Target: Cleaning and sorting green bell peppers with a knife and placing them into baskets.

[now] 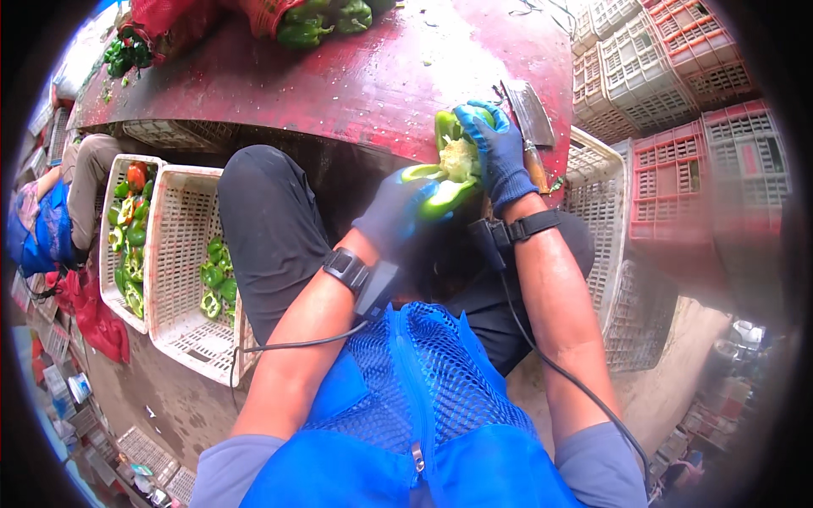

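A green bell pepper [455, 188], split apart so that its pale seed core shows, is between my two gloved hands over the table's near edge. My left hand [396, 203], smeared by motion, grips the lower left part. Closed round the upper right side is my right hand [494, 151], with the thumb hidden behind the fruit. Just right of that hand, a broad-bladed knife [530, 114] lies on the red table [373, 93], its wooden handle [535, 165] toward me.
Left of my knee, a white crate [182, 245] holds several cut green peppers [218, 279]; another crate [108, 245] beside it holds more. Red mesh sacks [169, 17] and whole peppers [305, 25] sit on the table's far side. Stacked crates [652, 68] stand right. A seated person [47, 220] is far left.
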Action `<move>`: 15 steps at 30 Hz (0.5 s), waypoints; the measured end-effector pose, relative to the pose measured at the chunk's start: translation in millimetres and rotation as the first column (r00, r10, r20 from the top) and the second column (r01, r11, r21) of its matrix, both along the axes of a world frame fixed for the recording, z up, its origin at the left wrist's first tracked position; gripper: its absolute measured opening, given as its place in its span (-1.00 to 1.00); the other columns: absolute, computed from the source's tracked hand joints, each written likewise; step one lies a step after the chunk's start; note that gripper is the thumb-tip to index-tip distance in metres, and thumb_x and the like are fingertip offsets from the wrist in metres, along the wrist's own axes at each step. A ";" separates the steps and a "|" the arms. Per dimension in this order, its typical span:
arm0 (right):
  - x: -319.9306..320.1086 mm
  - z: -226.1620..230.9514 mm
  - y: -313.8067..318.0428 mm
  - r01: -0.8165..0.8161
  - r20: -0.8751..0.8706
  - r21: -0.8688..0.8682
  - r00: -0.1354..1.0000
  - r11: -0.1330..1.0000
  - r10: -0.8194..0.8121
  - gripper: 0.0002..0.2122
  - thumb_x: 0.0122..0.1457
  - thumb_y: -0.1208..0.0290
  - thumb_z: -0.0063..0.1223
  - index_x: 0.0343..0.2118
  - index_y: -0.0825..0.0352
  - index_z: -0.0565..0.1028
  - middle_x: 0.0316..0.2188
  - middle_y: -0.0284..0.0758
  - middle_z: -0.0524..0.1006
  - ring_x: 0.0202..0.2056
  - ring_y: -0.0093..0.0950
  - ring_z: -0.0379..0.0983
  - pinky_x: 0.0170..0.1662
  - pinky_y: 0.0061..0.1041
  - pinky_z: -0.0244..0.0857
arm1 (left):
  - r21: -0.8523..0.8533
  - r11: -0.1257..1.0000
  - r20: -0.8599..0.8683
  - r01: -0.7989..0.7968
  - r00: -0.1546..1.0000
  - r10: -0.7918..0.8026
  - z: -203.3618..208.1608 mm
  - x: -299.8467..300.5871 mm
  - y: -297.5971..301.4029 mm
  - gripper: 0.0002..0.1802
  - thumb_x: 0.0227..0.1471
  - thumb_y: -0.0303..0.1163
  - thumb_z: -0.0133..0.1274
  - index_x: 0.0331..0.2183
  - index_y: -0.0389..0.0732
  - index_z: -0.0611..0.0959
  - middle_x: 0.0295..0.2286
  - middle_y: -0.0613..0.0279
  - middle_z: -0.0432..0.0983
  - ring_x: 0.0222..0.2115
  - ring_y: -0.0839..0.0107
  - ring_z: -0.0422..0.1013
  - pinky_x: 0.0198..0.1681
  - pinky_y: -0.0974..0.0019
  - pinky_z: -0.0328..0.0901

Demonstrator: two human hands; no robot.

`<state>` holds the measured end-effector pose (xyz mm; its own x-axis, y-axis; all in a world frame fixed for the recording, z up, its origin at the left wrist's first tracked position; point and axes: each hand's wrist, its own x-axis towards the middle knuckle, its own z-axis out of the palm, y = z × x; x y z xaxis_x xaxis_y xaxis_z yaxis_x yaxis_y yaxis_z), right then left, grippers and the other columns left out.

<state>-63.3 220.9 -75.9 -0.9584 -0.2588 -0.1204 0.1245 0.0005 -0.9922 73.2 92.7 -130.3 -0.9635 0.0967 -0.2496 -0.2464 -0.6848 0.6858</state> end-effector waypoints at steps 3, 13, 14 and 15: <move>-7.3 -6.4 3.1 0.047 0.022 -0.100 0.999 0.994 -0.045 -0.59 0.01 0.29 0.38 -0.11 0.38 0.53 -0.26 -0.38 0.57 -0.26 -0.61 0.46 -0.14 -0.59 0.36 | -0.253 0.967 -0.145 -0.030 0.989 -0.008 3.7 -0.9 -3.8 -0.38 0.04 -0.31 0.20 0.07 -0.43 0.42 -0.01 -0.02 0.48 -0.03 0.22 0.46 0.06 0.25 0.38; -16.9 -0.3 17.0 -0.033 0.142 -0.464 0.984 0.885 0.111 -0.71 0.25 0.23 0.09 -0.09 0.30 0.53 -0.23 -0.39 0.55 -0.21 -0.59 0.47 -0.11 -0.54 0.38 | -0.653 0.719 -0.423 -0.237 0.902 -0.087 82.3 9.7 -5.7 -0.72 0.07 -0.45 0.08 -0.13 -0.20 0.64 -0.13 0.12 0.56 -0.11 0.17 0.49 0.00 0.21 0.36; -4.6 14.8 12.8 -0.078 0.038 -0.467 0.993 0.881 0.108 -0.70 0.27 0.22 0.04 -0.06 0.31 0.52 -0.22 -0.38 0.54 -0.20 -0.58 0.47 -0.11 -0.54 0.38 | -0.653 0.723 -0.409 -0.223 0.908 -0.090 80.3 14.1 -13.4 -0.69 0.08 -0.45 0.08 -0.09 -0.24 0.61 -0.11 0.12 0.55 -0.11 0.22 0.49 0.01 0.23 0.37; 1.2 23.3 13.8 -0.110 -0.066 -0.463 0.994 0.879 0.090 -0.69 0.29 0.22 0.00 -0.04 0.31 0.51 -0.21 -0.36 0.54 -0.19 -0.57 0.47 -0.11 -0.53 0.39 | -0.650 0.733 -0.397 -0.200 0.912 -0.104 86.5 14.9 -14.5 -0.65 0.09 -0.45 0.07 -0.05 -0.28 0.58 -0.10 0.11 0.55 -0.10 0.27 0.50 0.03 0.25 0.37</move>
<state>-62.1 234.7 -52.5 -0.9259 -0.3700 0.0768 0.1073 -0.4522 -0.8854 88.1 78.2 -43.8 -0.9875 0.0030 0.1578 0.1577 -0.0151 0.9874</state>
